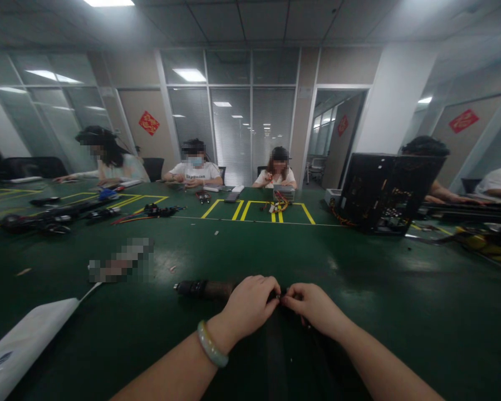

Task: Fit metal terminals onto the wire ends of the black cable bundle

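Green tabletop [250, 250], glass partitions [231, 125] beyond

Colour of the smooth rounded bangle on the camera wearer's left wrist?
The bangle is pale grey-green with tan tints; it shows in the head view.

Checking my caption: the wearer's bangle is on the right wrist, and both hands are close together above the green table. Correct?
Wrong wrist: the head view shows the bangle on the wrist of the left hand. The rest stands.

Single head-worn view, forward and down across the near green table [234, 250]
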Motion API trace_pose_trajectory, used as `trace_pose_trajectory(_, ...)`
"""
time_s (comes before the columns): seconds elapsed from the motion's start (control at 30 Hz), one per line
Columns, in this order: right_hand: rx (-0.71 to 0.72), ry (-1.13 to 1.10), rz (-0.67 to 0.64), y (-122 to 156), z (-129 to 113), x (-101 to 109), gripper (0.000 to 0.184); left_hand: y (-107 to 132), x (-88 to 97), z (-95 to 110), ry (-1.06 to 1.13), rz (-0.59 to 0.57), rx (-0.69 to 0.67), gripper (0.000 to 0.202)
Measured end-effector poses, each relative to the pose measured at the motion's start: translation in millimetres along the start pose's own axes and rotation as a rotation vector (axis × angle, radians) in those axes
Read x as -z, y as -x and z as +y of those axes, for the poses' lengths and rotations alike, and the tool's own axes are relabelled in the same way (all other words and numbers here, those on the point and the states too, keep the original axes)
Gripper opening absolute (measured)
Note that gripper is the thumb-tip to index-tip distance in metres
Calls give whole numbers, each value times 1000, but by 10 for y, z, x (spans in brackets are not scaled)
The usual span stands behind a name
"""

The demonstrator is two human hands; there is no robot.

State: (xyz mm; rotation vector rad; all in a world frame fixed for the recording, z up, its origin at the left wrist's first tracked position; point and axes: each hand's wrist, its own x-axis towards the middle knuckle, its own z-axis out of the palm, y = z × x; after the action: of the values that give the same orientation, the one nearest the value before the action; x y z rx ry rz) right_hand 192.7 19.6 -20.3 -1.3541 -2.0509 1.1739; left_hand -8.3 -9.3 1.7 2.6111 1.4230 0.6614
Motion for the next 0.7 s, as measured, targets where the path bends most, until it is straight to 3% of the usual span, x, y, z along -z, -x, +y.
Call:
trace_pose_trajectory(0.33, 16, 15, -4, -7, 58, -7, 27, 5, 47, 25, 34, -15, -30, 12)
trace_pose_trajectory(0.7, -11, 18, -21, 28, -48, 15, 25, 6, 66, 29, 19, -33, -30, 14)
